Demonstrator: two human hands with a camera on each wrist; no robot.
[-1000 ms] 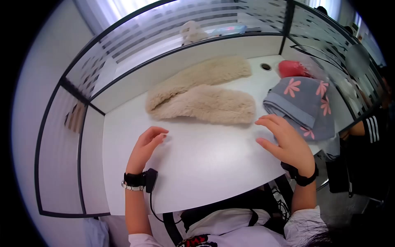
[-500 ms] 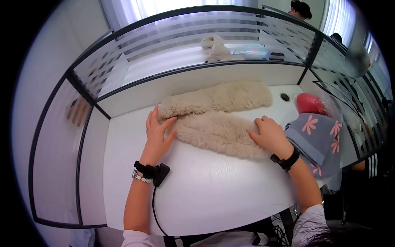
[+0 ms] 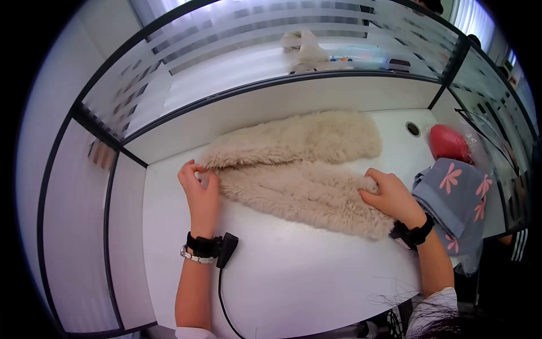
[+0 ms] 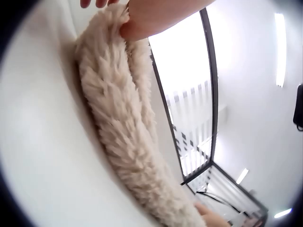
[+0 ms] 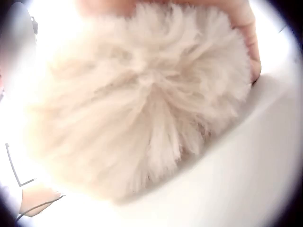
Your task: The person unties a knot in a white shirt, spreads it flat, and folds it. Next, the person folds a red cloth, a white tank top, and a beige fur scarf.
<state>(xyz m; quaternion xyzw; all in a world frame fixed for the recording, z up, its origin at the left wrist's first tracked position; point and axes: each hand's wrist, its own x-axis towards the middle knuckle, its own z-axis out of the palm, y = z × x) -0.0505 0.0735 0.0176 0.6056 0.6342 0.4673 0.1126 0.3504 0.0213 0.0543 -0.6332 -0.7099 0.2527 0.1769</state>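
A beige fluffy scarf (image 3: 299,192) lies doubled on the white desk, its fold at the left and its two strips spreading toward the right. At the fold my left hand (image 3: 199,191) holds the fur, thumb on the near side and fingers beyond. The left wrist view shows the scarf (image 4: 118,109) running away from that thumb (image 4: 135,28). My right hand (image 3: 393,196) grips the near strip close to its right end. In the right wrist view the fluffy scarf end (image 5: 142,104) fills most of the picture, with fingers (image 5: 251,47) wrapped along its side.
Grey fabric with pink flower shapes (image 3: 451,192) lies folded at the right, beside my right wrist. Behind it is a red item (image 3: 449,142) in clear plastic. Low partitions (image 3: 282,96) edge the desk (image 3: 305,277). A cable (image 3: 223,299) hangs from the left wrist camera.
Both hands have come from above the bare desk onto the scarf. The left now holds its fold, the right its near strip, whose right end has swung nearer to me.
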